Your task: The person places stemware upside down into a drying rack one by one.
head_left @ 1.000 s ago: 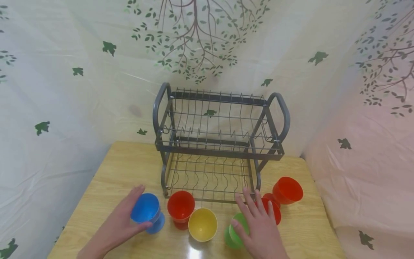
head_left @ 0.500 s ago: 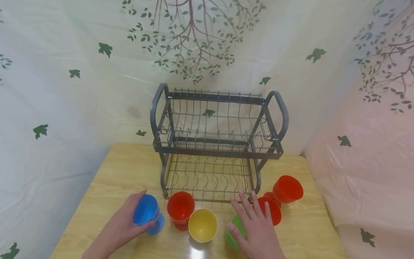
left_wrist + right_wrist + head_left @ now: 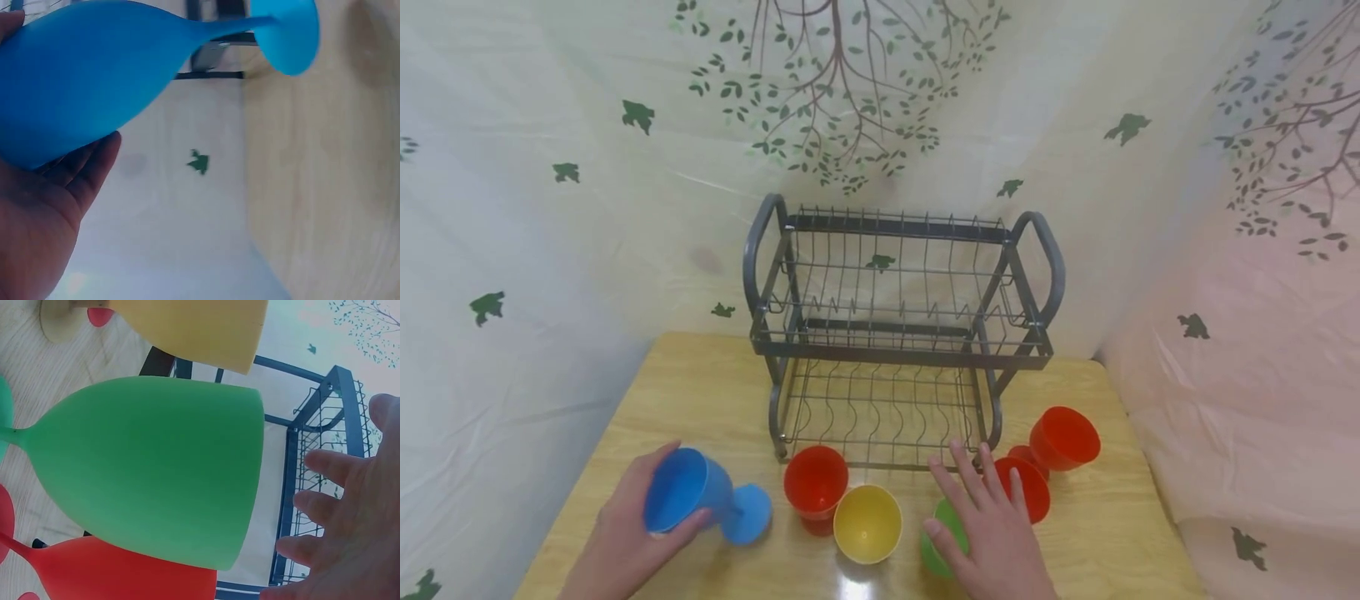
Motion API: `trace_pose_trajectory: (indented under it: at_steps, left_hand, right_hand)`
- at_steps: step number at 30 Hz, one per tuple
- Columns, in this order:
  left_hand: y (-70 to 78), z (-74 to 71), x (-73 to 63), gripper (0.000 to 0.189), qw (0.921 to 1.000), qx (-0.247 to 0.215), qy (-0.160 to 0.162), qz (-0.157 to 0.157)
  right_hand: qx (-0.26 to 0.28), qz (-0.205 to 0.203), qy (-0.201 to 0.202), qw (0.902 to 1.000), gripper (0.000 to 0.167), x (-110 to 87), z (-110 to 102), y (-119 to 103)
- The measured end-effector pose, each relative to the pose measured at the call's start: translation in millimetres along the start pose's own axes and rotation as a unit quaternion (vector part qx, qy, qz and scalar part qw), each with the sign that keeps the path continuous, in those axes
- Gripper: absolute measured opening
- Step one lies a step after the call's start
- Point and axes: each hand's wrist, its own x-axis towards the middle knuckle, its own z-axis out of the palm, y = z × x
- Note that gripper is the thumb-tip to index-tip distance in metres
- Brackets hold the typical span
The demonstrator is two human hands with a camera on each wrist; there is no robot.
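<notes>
My left hand (image 3: pixel 613 529) grips a blue plastic goblet (image 3: pixel 718 493) around its bowl, thumb on the near side and fingers on the far side. The goblet leans left, mouth toward the palm. In the left wrist view its foot (image 3: pixel 289 37) hangs over the wood with a shadow apart from it. My right hand (image 3: pixel 1000 542) hovers with fingers spread over a green goblet (image 3: pixel 150 469), which stands upright and is partly covered in the head view. A red goblet (image 3: pixel 816 483) and a yellow goblet (image 3: pixel 868 525) stand side by side between the hands.
Two more red goblets stand right of my right hand, a nearer one (image 3: pixel 1033 492) and a farther one (image 3: pixel 1064 437). Behind the row is a dark two-tier dish rack (image 3: pixel 887 354) on the wooden table (image 3: pixel 692 392). A leaf-patterned sheet (image 3: pixel 700 167) hangs behind.
My left hand has closed around the blue goblet, tilted it and carried it left, away from the red one. The right hand has shifted slightly left over the green goblet, still spread.
</notes>
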Motion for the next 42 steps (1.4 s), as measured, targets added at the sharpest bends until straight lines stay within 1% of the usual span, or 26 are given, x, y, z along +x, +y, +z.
trace_pose_trajectory:
  at_steps: [3,6,9,11,13,15,17,18,19,20,22,24,27,31,34,35,38,41,42]
  left_hand:
    - [3.7,-11.4,-6.4,0.092,0.9986,-0.003,0.052,0.006]
    - [8.3,-22.0,-8.7,0.091,0.9961,-0.014,0.087,0.006]
    - [11.5,-29.8,-9.9,0.091,0.9931,-0.029,0.113,0.003]
    - [12.8,-34.2,-10.9,0.089,0.9911,-0.044,0.125,-0.01]
    - [13.0,-37.3,-12.8,0.086,0.9881,-0.06,0.134,-0.045]
    - [14.5,-38.9,-14.2,0.082,0.9817,-0.091,0.142,-0.087]
    - [17.0,-38.5,-15.3,0.077,0.9709,-0.132,0.156,-0.126]
    - [18.9,-37.3,-15.4,0.075,0.9644,-0.156,0.164,-0.137]
    - [21.9,-36.0,-15.0,0.073,0.9587,-0.178,0.168,-0.144]
    - [24.9,-34.1,-14.6,0.071,0.9531,-0.201,0.173,-0.145]
    - [31.5,-28.9,-12.5,0.068,0.9453,-0.238,0.182,-0.129]
    - [39.6,-22.7,-9.6,0.066,0.9409,-0.268,0.176,-0.11]
    - [52.3,-11.1,-5.4,0.062,0.9375,-0.295,0.161,-0.091]
    - [67.4,2.7,-1.1,0.059,0.9355,-0.316,0.134,-0.083]
    - [76.5,9.2,1.4,0.06,0.9343,-0.328,0.112,-0.081]
    - [79.3,10.8,2.1,0.06,0.9326,-0.336,0.105,-0.081]
    - [87.5,15.1,4.3,0.059,0.9226,-0.365,0.081,-0.094]
    - [96.6,19.7,6.3,0.059,0.9076,-0.403,0.063,-0.102]
    - [99.9,21.4,6.8,0.06,0.905,-0.409,0.057,-0.102]
  right_hand:
    - [-0.003,-0.003,0.002,1.0,0.067,-0.5,-0.6,-1.6]
    - [-0.01,-0.007,0.01,0.9999,0.067,-0.7,-0.5,-1.2]
    - [-0.016,-0.008,0.013,0.9998,0.067,-0.7,-2.0,-1.3]
    - [-0.021,-0.009,0.015,0.9996,0.067,-0.5,-3.5,-1.4]
    - [-0.026,-0.009,0.016,0.9995,0.067,-0.1,-5.0,-1.7]
    - [-0.027,-0.008,0.015,0.9995,0.067,0.6,-6.4,-2.1]
    - [-0.026,-0.005,0.014,0.9995,0.068,1.2,-7.4,-2.3]
    - [-0.024,-0.004,0.014,0.9996,0.068,1.2,-7.9,-2.5]
    - [-0.022,-0.002,0.013,0.9997,0.068,1.3,-8.3,-2.8]
    - [-0.021,0.0,0.013,0.9997,0.068,1.2,-8.8,-3.1]
    - [-0.022,0.003,0.014,0.9997,0.069,0.9,-9.5,-3.6]
    - [-0.02,0.006,0.014,0.9997,0.069,0.3,-10.2,-3.6]
    - [-0.017,0.009,0.017,0.9997,0.069,-0.9,-10.9,-2.6]
    - [-0.018,0.004,0.038,0.9991,0.069,-3.1,-10.4,0.5]
    - [-0.025,-0.002,0.068,0.9974,0.067,-5.5,-9.1,3.4]
    - [-0.026,-0.004,0.078,0.9966,0.066,-6.4,-8.9,4.3]
    - [-0.022,-0.002,0.106,0.9941,0.063,-8.6,-8.4,6.7]
    - [-0.004,0.009,0.112,0.9937,0.062,-10.5,-9.0,7.5]
    - [0.004,0.014,0.11,0.9939,0.063,-11.2,-9.3,7.3]
